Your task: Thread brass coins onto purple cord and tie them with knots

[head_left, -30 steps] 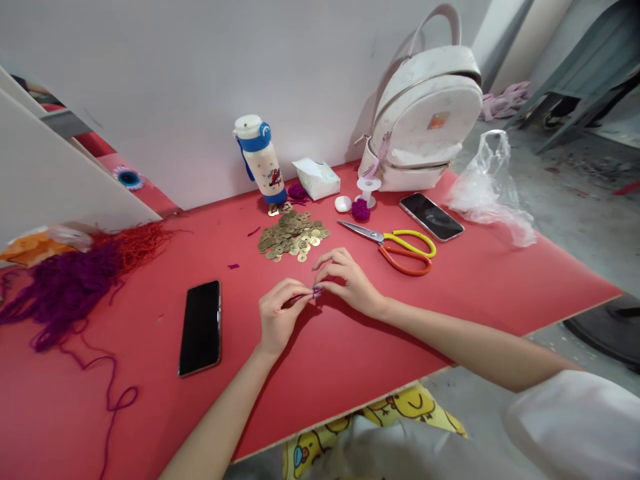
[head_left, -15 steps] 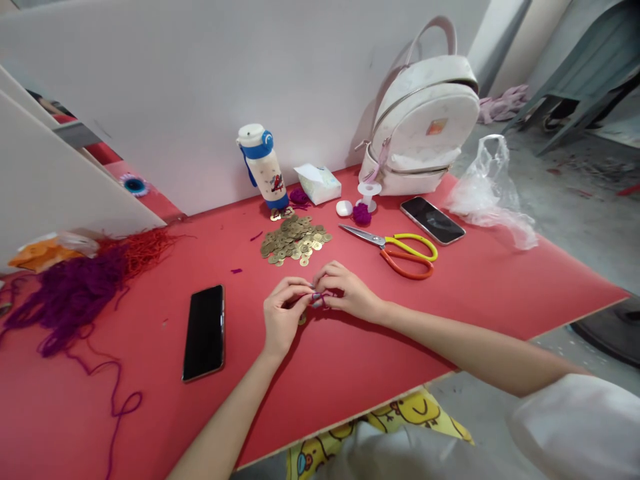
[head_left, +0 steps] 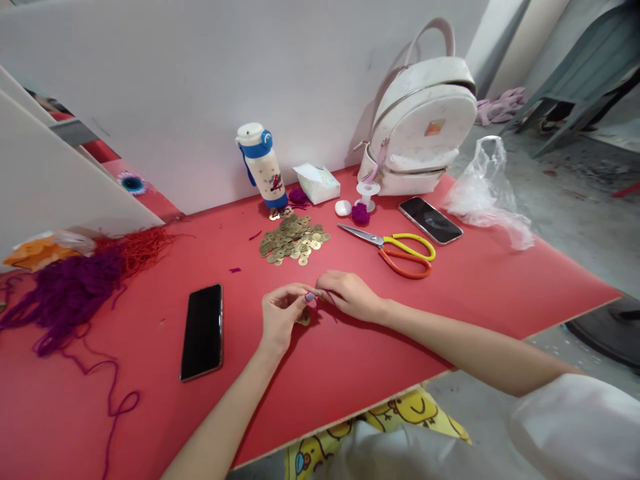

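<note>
My left hand (head_left: 280, 317) and my right hand (head_left: 350, 295) meet over the middle of the red table (head_left: 450, 293), fingertips pinched together. Between them is a short purple thread (head_left: 320, 295). Under my left fingers hang a few brass coins (head_left: 303, 317), seemingly strung on that thread. A heap of loose brass coins (head_left: 293, 239) lies just beyond my hands. Yellow and orange scissors (head_left: 397, 250) lie to the right of the heap.
A black phone (head_left: 202, 331) lies left of my hands, a second phone (head_left: 430, 220) at the right. A bottle (head_left: 263, 165), tissue pack (head_left: 318, 182), spool (head_left: 367, 193), white backpack (head_left: 423, 127) and plastic bag (head_left: 487, 190) stand at the back. Purple and red yarn (head_left: 70, 290) is piled far left.
My hands have drawn closer together and slightly nearer to me. The coins now show under my left fingers. The camera tilted a little.
</note>
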A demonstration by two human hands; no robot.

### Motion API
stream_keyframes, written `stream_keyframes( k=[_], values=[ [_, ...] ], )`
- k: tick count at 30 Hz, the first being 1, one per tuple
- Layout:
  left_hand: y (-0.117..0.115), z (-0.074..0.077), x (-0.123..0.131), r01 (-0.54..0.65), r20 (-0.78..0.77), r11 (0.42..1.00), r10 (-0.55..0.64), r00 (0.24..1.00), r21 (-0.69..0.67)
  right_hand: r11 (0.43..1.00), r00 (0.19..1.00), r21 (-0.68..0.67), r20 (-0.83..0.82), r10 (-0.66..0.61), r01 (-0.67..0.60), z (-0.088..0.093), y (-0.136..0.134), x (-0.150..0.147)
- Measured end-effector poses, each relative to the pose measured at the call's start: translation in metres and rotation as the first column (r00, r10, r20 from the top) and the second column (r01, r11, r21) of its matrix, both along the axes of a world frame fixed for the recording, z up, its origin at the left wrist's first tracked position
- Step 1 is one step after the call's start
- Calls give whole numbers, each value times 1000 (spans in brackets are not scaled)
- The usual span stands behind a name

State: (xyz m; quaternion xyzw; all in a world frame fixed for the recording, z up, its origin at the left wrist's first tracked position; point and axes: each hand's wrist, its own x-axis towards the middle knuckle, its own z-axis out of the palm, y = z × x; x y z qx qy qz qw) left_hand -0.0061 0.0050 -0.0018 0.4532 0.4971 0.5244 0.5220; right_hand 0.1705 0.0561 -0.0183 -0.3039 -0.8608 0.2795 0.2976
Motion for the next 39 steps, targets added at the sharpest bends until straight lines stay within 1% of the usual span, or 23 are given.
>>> stream_keyframes(
  k=[2,4,6,7,9,12,14,15,18,21,23,25,28,29,31,33,35,37,39],
  values=[
    [0,-2,1,-67,-8,998,67,998,0,996,996,67,70,52,-57,-2,-3,-2],
    [1,-3,2,-128,-53,992,128,990,6,985,987,115,112,119,-132,-2,-7,-3],
    [1,-4,3,-185,-114,982,187,976,28,969,978,164,119,169,-187,-1,-10,-3],
    [1,-4,3,-211,-144,977,214,966,41,962,978,193,111,175,-194,1,-11,-3],
    [1,-5,2,-244,-188,968,250,950,51,947,985,275,89,145,-164,4,-12,-1],
    [1,-8,1,-254,-204,966,256,945,36,915,995,394,72,66,-89,8,-10,2],
    [1,-10,1,-250,-199,968,252,947,33,899,995,429,76,64,-90,9,-9,3],
    [1,-10,1,-251,-193,968,252,948,29,900,994,424,79,73,-100,8,-8,3],
    [1,-9,0,-277,-179,961,276,945,16,922,989,362,97,107,-136,4,-7,2],
    [1,-7,1,-303,-217,951,307,927,53,937,981,298,124,152,-183,-1,-9,1],
    [1,-5,2,-281,-266,957,292,919,79,938,976,280,125,177,-206,-1,-10,2],
    [0,-4,4,-236,-306,967,255,917,98,942,979,271,104,174,-196,-1,-10,2],
    [-2,-4,8,-163,-344,981,190,919,107,971,993,206,25,116,-119,2,-10,3],
    [-2,-4,8,-144,-351,984,171,921,102,984,996,155,-14,92,-89,3,-9,3],
    [-3,-4,8,-121,-365,988,150,919,100,999,995,11,-98,34,-33,5,-8,3],
    [-3,-4,8,-115,-378,987,149,914,111,990,983,-139,-178,-41,16,5,-7,2],
    [-2,-5,7,-112,-386,987,147,911,112,966,962,-255,-245,-118,54,5,-6,2],
    [-2,-6,6,-106,-386,989,138,912,102,944,939,-323,-299,-169,67,4,-5,0],
    [-2,-6,6,-97,-379,992,122,917,84,931,925,-360,-328,-190,63,3,-4,-1]
  ],
)
